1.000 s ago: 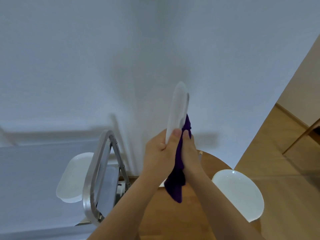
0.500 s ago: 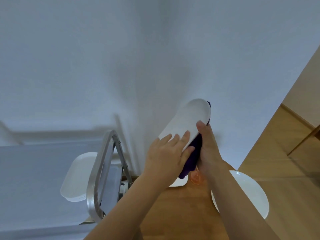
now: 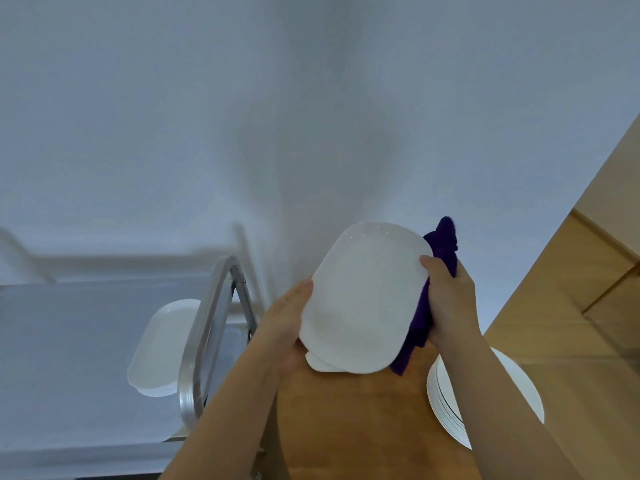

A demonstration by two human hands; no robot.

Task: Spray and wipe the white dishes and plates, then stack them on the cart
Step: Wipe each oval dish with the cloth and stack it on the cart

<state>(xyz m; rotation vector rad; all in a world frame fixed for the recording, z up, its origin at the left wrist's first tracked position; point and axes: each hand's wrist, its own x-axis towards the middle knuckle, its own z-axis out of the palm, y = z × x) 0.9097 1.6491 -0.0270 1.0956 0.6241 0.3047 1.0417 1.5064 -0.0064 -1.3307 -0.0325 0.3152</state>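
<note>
Holding: white dish (image 3: 363,299) — raised above the wooden desk (image 3: 346,417), gripped at two opposite sides
Dish facing: its broad white face is turned toward the camera, tilted; long axis runs from lower left up to upper right, the upper end toward the wall (image 3: 242,116)
Left hand (image 3: 284,327): thumb hooked over the dish's left rim, the other fingers curled behind the dish and hidden
Right hand (image 3: 446,299): thumb pressed on the dish's right rim, fingers clamping the purple cloth (image 3: 440,258) against the dish's back
Cloth: bunched behind the dish, one end sticking up past its upper right corner, the other hanging below its lower right edge
Under the dish: a white piece (image 3: 320,363) peeks out at its lower left edge — too little shows to tell what it is
Right of the dish: stack of round white plates (image 3: 519,393) on the desk, partly covered by the right forearm
Left of the dish: cart (image 3: 69,341) with a metal handle (image 3: 211,323); on its top sits a stack of oblong white dishes (image 3: 162,348), partly behind the handle
Cut off: the desk's near edge and both forearms run out of the bottom of the view
</note>
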